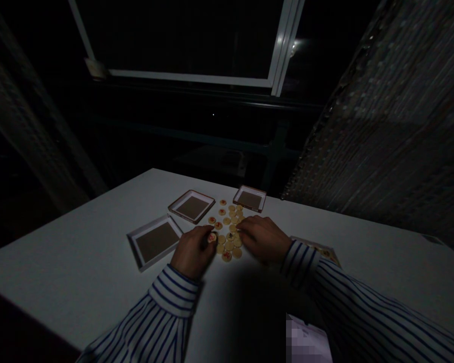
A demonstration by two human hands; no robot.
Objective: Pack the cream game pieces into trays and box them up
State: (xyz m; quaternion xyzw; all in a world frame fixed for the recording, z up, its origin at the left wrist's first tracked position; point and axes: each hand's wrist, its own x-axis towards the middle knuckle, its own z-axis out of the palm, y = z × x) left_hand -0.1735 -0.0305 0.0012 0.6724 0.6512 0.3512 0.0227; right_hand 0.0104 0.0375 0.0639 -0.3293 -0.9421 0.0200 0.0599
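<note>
Round wooden xiangqi pieces [229,246] lie in a loose group on the white table. Several show red characters, one a black character, and many are blank on top. My left hand [192,250] is closed at the left of the group, pinching a red-marked xiangqi piece [212,237] between thumb and fingers. On the other side, my right hand [264,238] is curled with its fingertips against the pieces. Whatever its fingers hold is hidden.
A grey-white box tray [138,256] and a brown-rimmed tray [191,220] stand left, a smaller tray [264,199] behind. A flat printed item [327,253] lies partly under my right sleeve. A pale, pixelated object [308,340] is at the bottom. Curtains [393,116] hang beside a dark window.
</note>
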